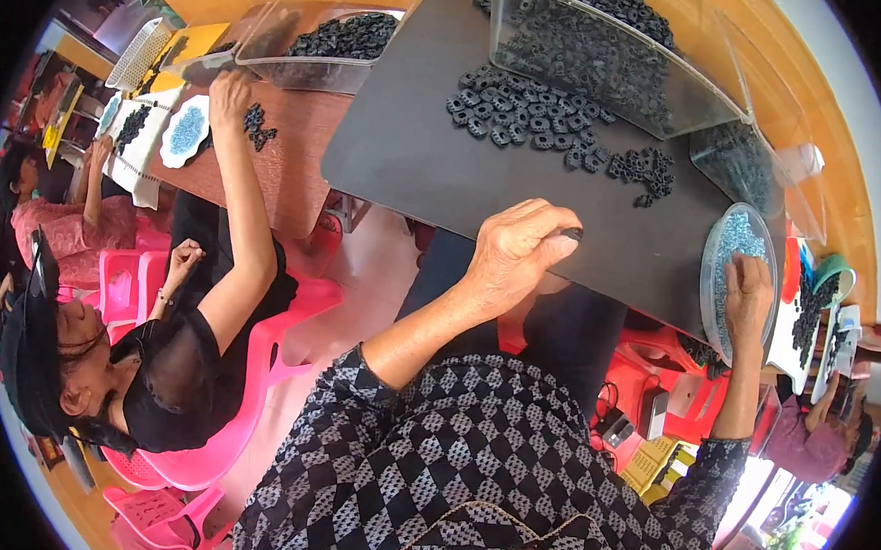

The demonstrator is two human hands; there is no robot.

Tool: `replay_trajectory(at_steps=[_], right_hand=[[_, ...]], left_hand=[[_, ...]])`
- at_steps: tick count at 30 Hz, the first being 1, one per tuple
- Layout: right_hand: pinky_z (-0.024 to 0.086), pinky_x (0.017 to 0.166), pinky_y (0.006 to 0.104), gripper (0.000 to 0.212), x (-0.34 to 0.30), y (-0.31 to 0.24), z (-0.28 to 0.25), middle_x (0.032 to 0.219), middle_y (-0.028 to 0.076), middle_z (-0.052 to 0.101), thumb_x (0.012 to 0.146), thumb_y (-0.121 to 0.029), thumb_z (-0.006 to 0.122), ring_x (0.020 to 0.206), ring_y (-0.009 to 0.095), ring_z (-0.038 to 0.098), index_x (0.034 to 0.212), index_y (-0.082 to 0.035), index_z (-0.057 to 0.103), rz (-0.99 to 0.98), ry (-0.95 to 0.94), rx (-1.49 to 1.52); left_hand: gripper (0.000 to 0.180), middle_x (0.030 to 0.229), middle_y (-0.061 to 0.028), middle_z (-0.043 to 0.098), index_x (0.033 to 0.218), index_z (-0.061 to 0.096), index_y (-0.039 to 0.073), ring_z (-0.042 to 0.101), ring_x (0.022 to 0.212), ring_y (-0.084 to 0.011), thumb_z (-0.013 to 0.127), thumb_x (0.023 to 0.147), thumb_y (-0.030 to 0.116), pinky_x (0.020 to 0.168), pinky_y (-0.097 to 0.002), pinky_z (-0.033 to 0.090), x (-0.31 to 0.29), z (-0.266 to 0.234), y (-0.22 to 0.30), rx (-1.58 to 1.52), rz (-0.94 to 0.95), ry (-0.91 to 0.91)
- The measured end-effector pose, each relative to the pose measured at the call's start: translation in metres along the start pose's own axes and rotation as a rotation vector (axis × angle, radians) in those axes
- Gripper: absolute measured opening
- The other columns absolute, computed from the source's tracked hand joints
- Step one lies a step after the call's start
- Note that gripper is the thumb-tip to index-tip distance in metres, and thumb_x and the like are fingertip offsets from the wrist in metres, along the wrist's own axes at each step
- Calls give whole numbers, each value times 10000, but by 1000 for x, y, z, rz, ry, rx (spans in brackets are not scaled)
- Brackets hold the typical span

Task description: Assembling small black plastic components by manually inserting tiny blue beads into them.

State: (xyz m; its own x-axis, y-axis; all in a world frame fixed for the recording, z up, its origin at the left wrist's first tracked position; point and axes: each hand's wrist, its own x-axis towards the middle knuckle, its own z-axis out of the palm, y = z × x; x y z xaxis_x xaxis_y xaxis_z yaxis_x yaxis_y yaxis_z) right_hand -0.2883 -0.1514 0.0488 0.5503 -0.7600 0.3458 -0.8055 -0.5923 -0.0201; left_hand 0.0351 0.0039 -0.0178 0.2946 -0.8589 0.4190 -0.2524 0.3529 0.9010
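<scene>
My left hand (517,241) is closed just over the front edge of the dark tabletop (406,165), pinching a small black plastic part (573,234) between thumb and forefinger. Over at the right, my right hand (749,293) dips into an oval clear dish (709,287) of tiny light-blue pieces (740,232). Its fingers are drawn together; whatever they hold is too small or hidden to make out. Beyond my left hand lies a loose pile of black ring-shaped parts (526,112), with a smaller cluster of black pieces (643,174) to its right.
A large clear bin (587,60) full of black parts stands at the back. On the left, a co-worker (176,362) in black sits on a pink chair (260,365), one hand by another clear bin (322,68). A white scalloped dish (200,107) holds blue pieces there.
</scene>
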Motion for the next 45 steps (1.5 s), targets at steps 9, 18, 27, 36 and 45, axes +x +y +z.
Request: replay_trajectory(at_steps=[9,18,27,36,45], right_hand=[[458,708,360,131,-4,-1,-8,864,165,602,862,-80,587,789,309,587,964,3,591,28,12,16],[450,702,327,69,-10,-19,-25,797,133,587,834,-42,610,759,254,581,882,5,594,178,178,196],[436,668,209,116,17,-139,-14,803,20,611,794,12,640,737,74,556,905,-12,667,208,196,933],[434,640,217,119,27,-186,16,824,2,612,800,-19,643,728,59,553,915,-38,665,153,-5,1265],[447,600,301,98,34,-196,19,757,70,583,769,11,630,677,193,572,860,-23,627,-71,-3,1004]], left_hand=[[167,760,-53,567,935,631,-1,554,712,-136,669,820,114,657,-247,447,-1,-1,-1,-5,-10,-3],[134,816,-15,596,933,657,-8,549,766,-81,663,810,48,685,-207,434,-3,-2,10,-190,-190,-18],[186,871,-72,652,1014,636,-27,613,741,-115,651,837,30,657,-218,506,0,3,20,-457,-304,-10],[216,845,-84,659,1035,623,-39,599,708,-110,655,831,22,631,-210,496,2,2,24,-514,-409,47],[159,798,-5,588,960,660,-31,538,708,-64,681,811,21,640,-202,455,-5,1,19,-358,-339,65]])
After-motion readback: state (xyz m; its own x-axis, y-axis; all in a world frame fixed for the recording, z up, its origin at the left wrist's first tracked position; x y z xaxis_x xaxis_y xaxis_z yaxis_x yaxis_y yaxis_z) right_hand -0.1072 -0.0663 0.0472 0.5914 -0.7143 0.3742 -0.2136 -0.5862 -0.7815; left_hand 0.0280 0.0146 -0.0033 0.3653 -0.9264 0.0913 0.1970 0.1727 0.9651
